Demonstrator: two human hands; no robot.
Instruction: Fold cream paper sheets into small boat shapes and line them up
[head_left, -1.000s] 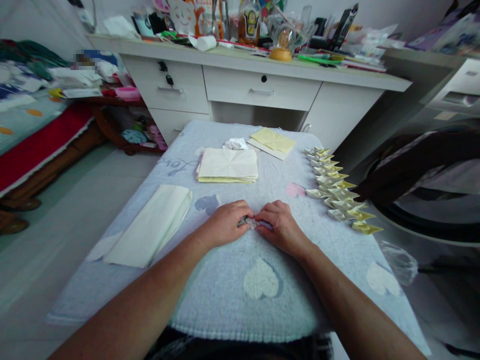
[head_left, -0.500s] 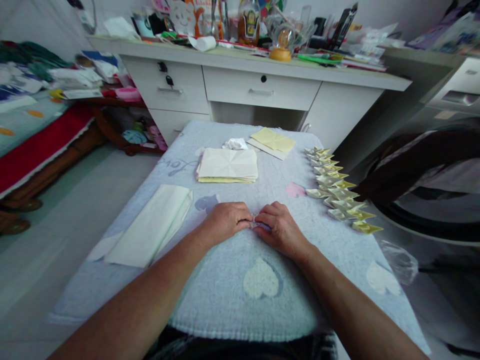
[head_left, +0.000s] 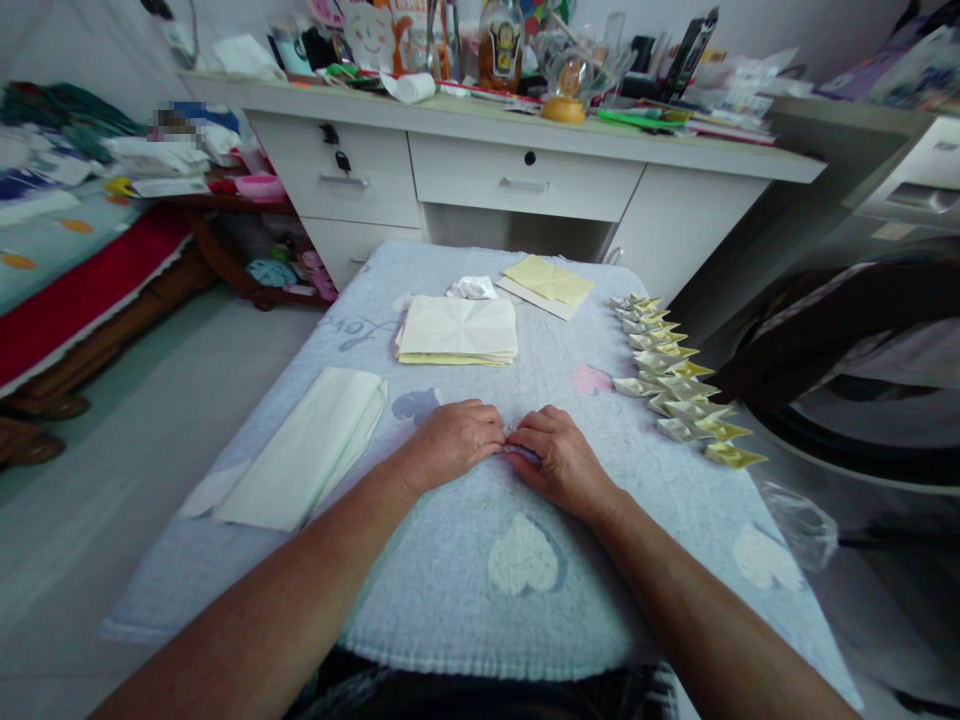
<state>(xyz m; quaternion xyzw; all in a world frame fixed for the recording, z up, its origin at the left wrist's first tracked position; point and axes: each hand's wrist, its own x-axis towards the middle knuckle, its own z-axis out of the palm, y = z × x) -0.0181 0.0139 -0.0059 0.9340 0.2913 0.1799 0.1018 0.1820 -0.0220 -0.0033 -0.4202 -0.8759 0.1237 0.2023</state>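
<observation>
My left hand [head_left: 457, 442] and my right hand [head_left: 556, 456] meet at the middle of the cloth-covered table. Their fingertips pinch a small pale piece of folded paper [head_left: 508, 448], mostly hidden by the fingers. Beyond them lies a stack of creased paper squares [head_left: 459, 328], white on top with yellow edges beneath. Two more sheets, a yellow paper square [head_left: 551, 278] over a white one, rest behind it to the right. Along the right side runs a row of folded paper boats [head_left: 679, 385], white and yellow.
A long folded sheet of pale paper [head_left: 307, 450] lies left of my left forearm. A crumpled white tissue [head_left: 472, 288] sits behind the stack. The table's cloth [head_left: 442, 600] is blue with hearts. A cluttered white desk [head_left: 465, 120] stands beyond, and a washing machine [head_left: 919, 190] at right.
My fingertips have drawn slightly closer together, covering more of the small paper between them. The view has shifted very slightly; the other papers and boats stay put.
</observation>
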